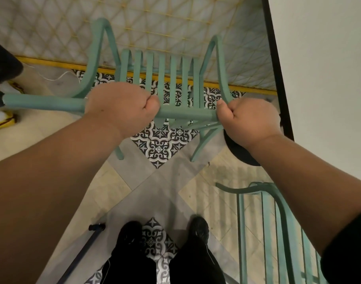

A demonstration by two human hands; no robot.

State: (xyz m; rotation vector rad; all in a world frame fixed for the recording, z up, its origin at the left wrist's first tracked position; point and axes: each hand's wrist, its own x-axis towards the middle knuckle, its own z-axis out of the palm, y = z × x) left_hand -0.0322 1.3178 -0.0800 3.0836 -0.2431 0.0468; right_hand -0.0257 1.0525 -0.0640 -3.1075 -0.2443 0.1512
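A green slatted chair (pixel 165 78) stands in front of me, seen from above. Both of my hands grip its top back rail (pixel 185 114). My left hand (pixel 122 105) is curled round the rail left of centre. My right hand (pixel 247 121) is curled round the rail's right end, thumb on top. The rail's far left end (pixel 42 101) sticks out past my left hand. Two of the chair's legs (pixel 204 144) reach the floor below the rail.
A white table (pixel 319 78) with a black edge fills the right side, its round black base (pixel 237 152) under my right hand. A second green chair (pixel 267 222) stands at lower right. A patterned panel (pixel 175 27) with a yellow edge lies ahead. A dark stick (pixel 83 253) lies by my feet.
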